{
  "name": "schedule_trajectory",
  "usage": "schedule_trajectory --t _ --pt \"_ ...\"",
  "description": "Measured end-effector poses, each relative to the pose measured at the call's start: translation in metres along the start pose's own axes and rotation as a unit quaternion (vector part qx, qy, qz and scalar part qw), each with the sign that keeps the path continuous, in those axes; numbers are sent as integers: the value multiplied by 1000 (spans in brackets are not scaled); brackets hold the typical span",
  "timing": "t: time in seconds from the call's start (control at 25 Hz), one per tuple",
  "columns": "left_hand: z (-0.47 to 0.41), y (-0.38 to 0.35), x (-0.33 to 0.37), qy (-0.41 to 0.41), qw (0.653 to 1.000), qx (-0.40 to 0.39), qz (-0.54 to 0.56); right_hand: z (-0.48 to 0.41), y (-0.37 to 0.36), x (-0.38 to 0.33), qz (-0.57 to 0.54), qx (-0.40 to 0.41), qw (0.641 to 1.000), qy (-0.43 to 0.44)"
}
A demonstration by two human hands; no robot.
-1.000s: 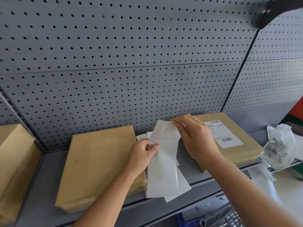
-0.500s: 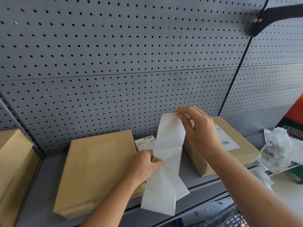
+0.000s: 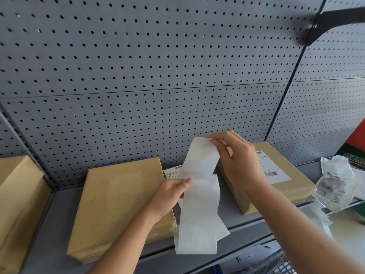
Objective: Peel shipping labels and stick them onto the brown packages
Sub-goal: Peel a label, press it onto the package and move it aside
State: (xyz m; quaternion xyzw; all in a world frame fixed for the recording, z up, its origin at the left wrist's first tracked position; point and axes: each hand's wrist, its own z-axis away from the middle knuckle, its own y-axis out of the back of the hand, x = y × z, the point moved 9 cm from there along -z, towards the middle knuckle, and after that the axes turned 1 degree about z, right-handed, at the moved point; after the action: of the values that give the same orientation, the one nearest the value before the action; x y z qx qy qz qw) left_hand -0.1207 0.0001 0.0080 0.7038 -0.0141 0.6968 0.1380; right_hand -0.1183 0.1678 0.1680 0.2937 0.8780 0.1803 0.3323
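Both your hands are on the white label strip, so neither one's free. Your right hand has the top right corner pinched between thumb and curled fingers, held up in front of the grey pegboard. Your left hand is lower down, gripping the strip's left edge about halfway along, fingers curled round it. The strip hangs between and below them, plain side facing you, and its bottom end dangles past the front lip of the shelf. There looks to be a second layer showing behind the lower part; can't tell if that's backing or another label.

The unlabelled brown package lies flat on the shelf just left of the strip, and your left wrist is over its right edge. A printed label with a barcode peeks out behind the strip, right beside that package. The labelled package sits to the right, behind your right hand, already wearing its white sticker. Another brown package is at the far left, past the upright. Crumpled paper is piled at the right end of the shelf.
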Motion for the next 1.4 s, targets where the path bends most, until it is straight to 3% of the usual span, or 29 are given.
schedule_trajectory --t 0.24,0.56,0.8,0.88,1.0,1.12,1.24,1.4 --pt "15 -23 21 -33 996 -33 -71 -16 13 0 -6 35 999 -11" --pt "69 -56 -9 149 988 -49 16 -10 -1 4 -12 10 1000 -18" --pt "75 -38 -6 172 962 -87 -194 -7 -15 -2 -22 -9 1000 -9" --pt "75 -37 0 167 957 -104 -212 -5 -19 -5 -25 -15 1000 -6" --pt "65 -20 14 146 977 -71 -135 -2 -25 -7 -32 -19 999 -4" --pt "54 15 24 112 992 15 60 2 -33 -13 -43 -30 999 9" --pt "47 47 24 97 964 87 233 11 -46 -27 -36 -50 997 44" --pt "47 76 23 95 932 134 324 25 -69 -52 -21 -98 989 110"
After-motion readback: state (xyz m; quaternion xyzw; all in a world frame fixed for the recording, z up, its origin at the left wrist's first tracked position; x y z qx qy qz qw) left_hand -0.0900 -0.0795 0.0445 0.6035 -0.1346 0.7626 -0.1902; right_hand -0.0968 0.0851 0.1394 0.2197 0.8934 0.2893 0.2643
